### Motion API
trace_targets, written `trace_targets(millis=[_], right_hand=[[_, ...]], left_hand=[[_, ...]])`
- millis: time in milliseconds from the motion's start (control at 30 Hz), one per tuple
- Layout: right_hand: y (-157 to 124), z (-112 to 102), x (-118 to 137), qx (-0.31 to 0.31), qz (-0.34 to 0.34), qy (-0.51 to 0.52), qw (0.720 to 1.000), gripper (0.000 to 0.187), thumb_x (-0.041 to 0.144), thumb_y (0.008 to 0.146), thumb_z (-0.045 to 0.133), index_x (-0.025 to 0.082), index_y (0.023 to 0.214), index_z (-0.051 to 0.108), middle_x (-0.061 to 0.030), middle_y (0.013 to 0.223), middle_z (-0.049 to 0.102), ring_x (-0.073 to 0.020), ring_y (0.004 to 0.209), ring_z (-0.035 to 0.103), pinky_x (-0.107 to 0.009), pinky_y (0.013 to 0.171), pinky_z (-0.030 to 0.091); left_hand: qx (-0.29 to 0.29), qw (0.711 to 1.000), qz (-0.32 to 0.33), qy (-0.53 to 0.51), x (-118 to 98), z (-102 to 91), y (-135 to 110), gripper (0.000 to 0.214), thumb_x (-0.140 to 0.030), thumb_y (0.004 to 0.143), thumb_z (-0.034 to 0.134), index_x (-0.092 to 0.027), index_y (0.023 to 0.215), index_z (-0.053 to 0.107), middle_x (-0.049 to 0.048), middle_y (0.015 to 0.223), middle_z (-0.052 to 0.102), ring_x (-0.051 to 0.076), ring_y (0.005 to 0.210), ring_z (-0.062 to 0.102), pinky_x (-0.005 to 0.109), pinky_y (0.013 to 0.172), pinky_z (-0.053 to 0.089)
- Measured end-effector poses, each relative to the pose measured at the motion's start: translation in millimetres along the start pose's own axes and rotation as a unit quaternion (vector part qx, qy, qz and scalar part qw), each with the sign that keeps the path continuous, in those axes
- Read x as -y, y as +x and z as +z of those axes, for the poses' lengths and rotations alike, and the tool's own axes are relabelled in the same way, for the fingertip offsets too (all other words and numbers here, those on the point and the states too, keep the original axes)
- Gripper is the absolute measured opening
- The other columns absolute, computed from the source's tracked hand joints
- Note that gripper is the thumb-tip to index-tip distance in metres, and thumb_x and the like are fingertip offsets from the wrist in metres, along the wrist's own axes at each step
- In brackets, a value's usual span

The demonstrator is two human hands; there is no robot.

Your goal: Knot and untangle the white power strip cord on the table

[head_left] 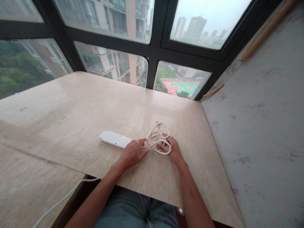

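A white power strip [115, 139] lies face down on the marble-patterned surface, screws showing on its back. Its white cord [152, 144] leaves the right end in loose loops, and the plug [157, 122] rests beyond them. My left hand [133, 153] lies over the strip's right end, thumb apart from the stretched fingers, near where the cord comes out. From the right, my right hand [174, 149] has its fingers curled around the cord's loops; the loops partly cover the fingertips.
Dark-framed windows [155, 47] rise behind the marble-patterned surface [95, 104]. A flowered wall [256, 126] stands on the right. Another white cable [64, 199] crosses the lower left, beside a dark gap at the front edge. My legs [140, 209] are under that edge.
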State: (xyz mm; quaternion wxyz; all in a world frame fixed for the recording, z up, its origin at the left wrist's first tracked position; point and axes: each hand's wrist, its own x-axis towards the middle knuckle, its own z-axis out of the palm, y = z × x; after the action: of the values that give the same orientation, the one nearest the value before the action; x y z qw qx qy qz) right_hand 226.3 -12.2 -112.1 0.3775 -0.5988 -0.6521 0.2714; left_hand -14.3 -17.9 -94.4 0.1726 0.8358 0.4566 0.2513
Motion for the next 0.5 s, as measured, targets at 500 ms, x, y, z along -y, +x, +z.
trace_targets(millis=[500], right_hand=[[6.8,-27.6,0.9,-0.296,0.149,0.033,0.943,0.047,0.045,0.062,0.076,0.016,0.097,0.064,-0.0059,0.081,0.070,-0.0179,0.065,0.060,-0.029,0.064,0.047]], left_hand=[[-0.081,0.979,-0.057,0.180,60.0,-43.6,-21.2,0.028,-0.030,0.091,0.047,-0.023,0.096,0.074,0.0097,0.091,0.071,0.027,0.087,0.061,0.040,0.077,0.045]])
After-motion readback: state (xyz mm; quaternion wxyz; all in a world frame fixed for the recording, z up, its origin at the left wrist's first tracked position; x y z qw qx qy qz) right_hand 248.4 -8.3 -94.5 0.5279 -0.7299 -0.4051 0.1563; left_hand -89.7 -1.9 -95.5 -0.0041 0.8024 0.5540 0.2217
